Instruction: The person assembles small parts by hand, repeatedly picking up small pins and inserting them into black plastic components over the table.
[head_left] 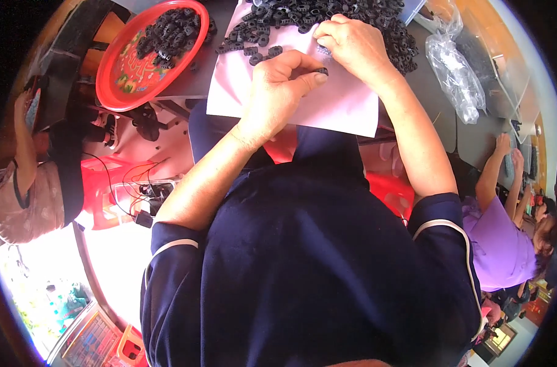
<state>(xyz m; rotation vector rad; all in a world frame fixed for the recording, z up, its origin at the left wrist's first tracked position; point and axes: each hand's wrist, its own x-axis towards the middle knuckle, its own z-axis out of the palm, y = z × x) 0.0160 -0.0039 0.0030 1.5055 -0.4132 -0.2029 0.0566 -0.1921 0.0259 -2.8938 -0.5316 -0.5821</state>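
Observation:
Over a pale pink sheet my left hand pinches a small black ribbed part between thumb and forefinger. Just beyond it, to the right, my right hand is closed, with thumb and fingertips together low over the sheet. Small pale grey-blue bits show at those fingertips; whether they are held or lie on the sheet I cannot tell. A large heap of similar black ring-like parts lies at the far side of the sheet, and several loose ones are near my left knuckles.
At the left, a round red tray with a flowered bottom holds another pile of black parts. A clear plastic bag lies on the dark table at the right. Other people sit at both sides, one in purple. Cables hang at lower left.

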